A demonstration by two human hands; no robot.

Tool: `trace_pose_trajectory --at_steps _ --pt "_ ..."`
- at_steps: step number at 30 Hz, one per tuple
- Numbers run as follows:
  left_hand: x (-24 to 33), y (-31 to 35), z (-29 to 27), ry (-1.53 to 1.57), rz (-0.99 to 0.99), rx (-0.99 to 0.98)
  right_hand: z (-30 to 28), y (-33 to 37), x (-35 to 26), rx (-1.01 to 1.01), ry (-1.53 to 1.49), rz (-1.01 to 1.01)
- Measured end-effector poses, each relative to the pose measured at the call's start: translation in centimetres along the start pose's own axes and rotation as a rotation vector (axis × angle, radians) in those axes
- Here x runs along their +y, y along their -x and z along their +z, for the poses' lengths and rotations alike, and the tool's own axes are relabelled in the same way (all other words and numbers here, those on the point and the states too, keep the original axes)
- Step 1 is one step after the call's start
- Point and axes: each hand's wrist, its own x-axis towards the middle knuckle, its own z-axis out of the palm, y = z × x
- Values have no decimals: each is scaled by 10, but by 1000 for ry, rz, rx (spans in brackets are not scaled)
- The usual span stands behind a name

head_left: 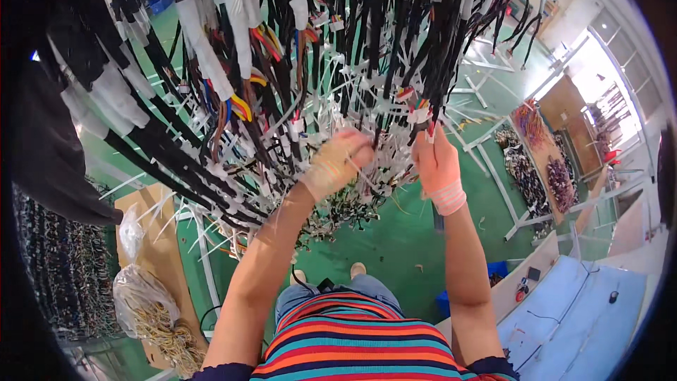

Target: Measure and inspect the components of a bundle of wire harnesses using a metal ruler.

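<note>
In front of me hangs a dense mass of black-sleeved wire harnesses [377,35], with white wrapping, white cable ties, small connectors and coloured wire ends. My right hand [438,168], in a pale orange glove with a striped cuff, pinches the lower end of a wire harness [431,116] on the right side of the mass. Small white connectors and red and green wires show just above those fingertips. My left hand [338,162], in a pale yellowish glove, is raised among the hanging ends left of it. Motion smears its fingers, so what they hold is unclear.
On the left, a clear plastic bag of tan wires [144,303] lies on a brown board [169,254]. To the right stand white metal frames [518,222], racks of wire bundles [525,169] and a light-blue worktable [578,310]. A blue bin [498,269] sits beside the table.
</note>
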Motion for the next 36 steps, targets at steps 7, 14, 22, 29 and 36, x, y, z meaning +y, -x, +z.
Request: trace_pose_trajectory --at_steps 7,14,22,29,36 --pt "44 69 20 768 -106 -105 -22 27 -33 5 -391 211" --pt "96 111 1 418 -73 -36 -11 108 -118 245 -449 415" --pt "101 127 -16 541 -144 -38 37 111 -146 188 -331 388" --pt "114 134 -17 618 -215 -21 51 128 -144 226 -198 245" --pt "128 130 -12 386 -205 -49 45 125 -135 232 -136 193"
